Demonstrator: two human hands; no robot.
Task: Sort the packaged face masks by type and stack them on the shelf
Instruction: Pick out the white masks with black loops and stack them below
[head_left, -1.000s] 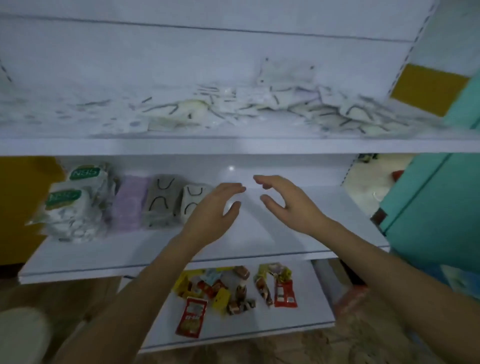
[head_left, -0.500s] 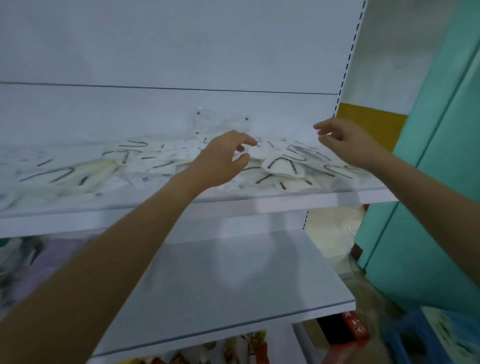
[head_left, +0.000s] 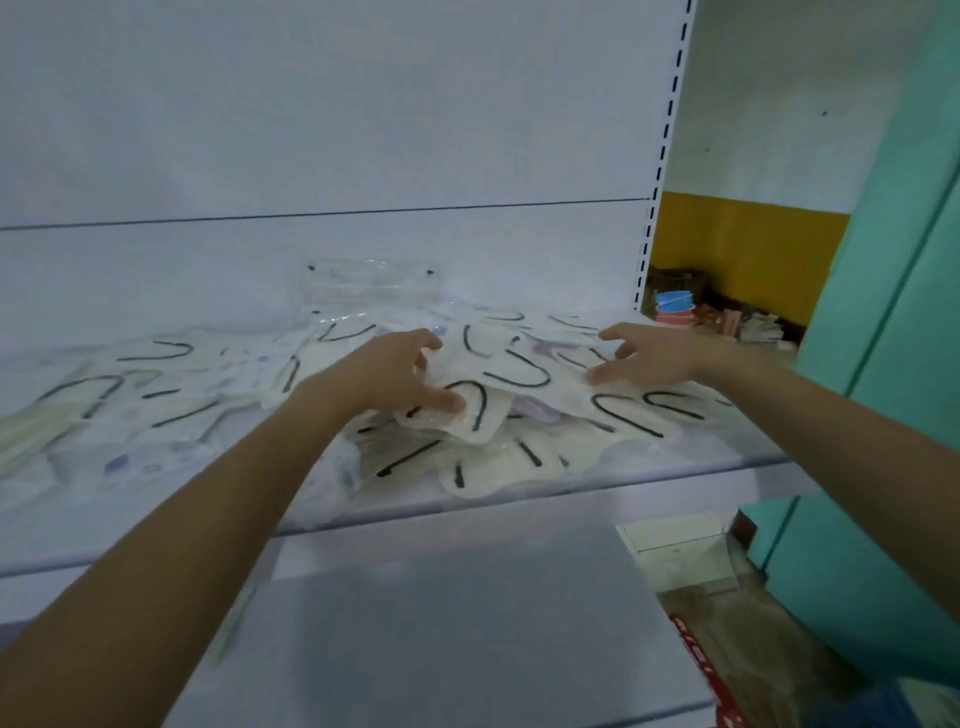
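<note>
Heaped mask packets (head_left: 519, 364) on upper shelf (head_left: 649, 475), one packet (head_left: 371, 286) upright behind them, lower shelf (head_left: 441, 623) beneath

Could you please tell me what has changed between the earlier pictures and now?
Both hands rose from the lower shelf to the upper shelf. The left hand now pinches a mask packet in the pile; the right hand rests on the pile beside it. The pile still lies unsorted.

Heap of packaged face masks (head_left: 522, 373), white, black ear loops, strewn flat across upper shelf (head_left: 649, 475); few possibly lilac.
</note>
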